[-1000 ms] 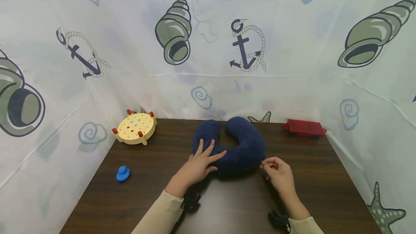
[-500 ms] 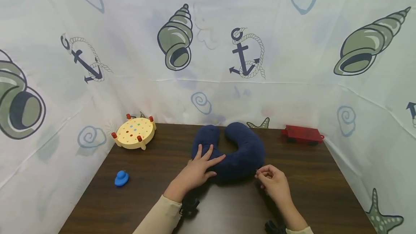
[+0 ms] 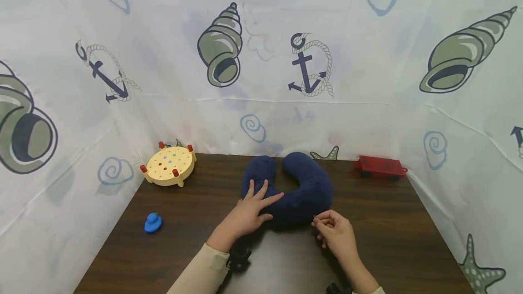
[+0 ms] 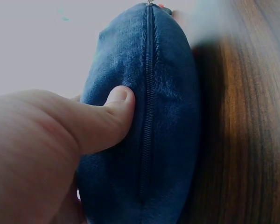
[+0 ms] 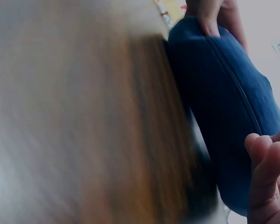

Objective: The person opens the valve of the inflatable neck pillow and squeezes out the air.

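A navy blue, U-shaped neck pillow [image 3: 304, 194] lies on the table, its two ends pointing to the back. Along its near side runs a zipper [image 4: 149, 93], with a small silver zipper pull [image 4: 150, 2] at the top edge of the left wrist view. My left hand [image 3: 248, 211] rests on the pillow's left part with fingers spread, the thumb pressing its near side beside the zipper. The thumb and forefinger of my right hand [image 3: 336, 232] pinch the zipper pull at the pillow's near right side. In the right wrist view, these fingers [image 5: 270, 163] hide the pull.
At the back left stands a round, cream-coloured toy [image 3: 170, 164] with red-tipped pegs and coloured dots. A small blue hat-shaped piece [image 3: 153, 222] lies nearer on the left. A red toy wagon [image 3: 381, 168] is at the back right. Patterned cloth [image 3: 269, 71] surrounds the dark wooden table [image 3: 392, 239].
My right hand has moved left along the pillow's near side with the zipper pull. The left hand has stayed in place on the pillow. The head view has shifted slightly.
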The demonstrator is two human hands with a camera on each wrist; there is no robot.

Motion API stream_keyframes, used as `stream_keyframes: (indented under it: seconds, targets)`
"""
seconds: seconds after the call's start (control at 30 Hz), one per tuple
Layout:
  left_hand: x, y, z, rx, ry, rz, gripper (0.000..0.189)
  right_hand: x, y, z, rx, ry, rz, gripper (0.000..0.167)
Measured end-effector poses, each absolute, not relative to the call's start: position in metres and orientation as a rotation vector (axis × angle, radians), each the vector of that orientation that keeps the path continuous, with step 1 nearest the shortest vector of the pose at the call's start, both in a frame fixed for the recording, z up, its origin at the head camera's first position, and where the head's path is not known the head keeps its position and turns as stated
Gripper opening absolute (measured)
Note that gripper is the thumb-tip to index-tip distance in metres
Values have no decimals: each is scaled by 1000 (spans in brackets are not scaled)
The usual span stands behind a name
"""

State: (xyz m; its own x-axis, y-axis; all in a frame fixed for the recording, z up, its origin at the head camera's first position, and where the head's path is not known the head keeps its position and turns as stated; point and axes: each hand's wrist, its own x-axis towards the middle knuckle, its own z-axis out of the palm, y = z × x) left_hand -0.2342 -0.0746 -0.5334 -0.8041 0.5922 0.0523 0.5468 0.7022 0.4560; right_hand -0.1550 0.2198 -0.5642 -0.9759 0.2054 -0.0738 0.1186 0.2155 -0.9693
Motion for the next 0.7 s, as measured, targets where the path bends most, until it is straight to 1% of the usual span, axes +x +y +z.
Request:
stream_keyframes:
  seconds: [0.27,0.5,0.63,0.7]
  targets:
    - [-238,-77,-537,922,2758,784,68,-150,201,-565,-313,-2340,1947,8]
    - [-243,-87,-532,877,2595,1014,58,-151,195,-564,-324,-2295,1990,12]
    - [-246,-90,-535,837,2588,1077,64,-148,188,-563,-327,-2237,2036,15]
    - [-247,-89,-536,836,2620,1067,69,-147,184,-561,-336,-2216,2049,14]
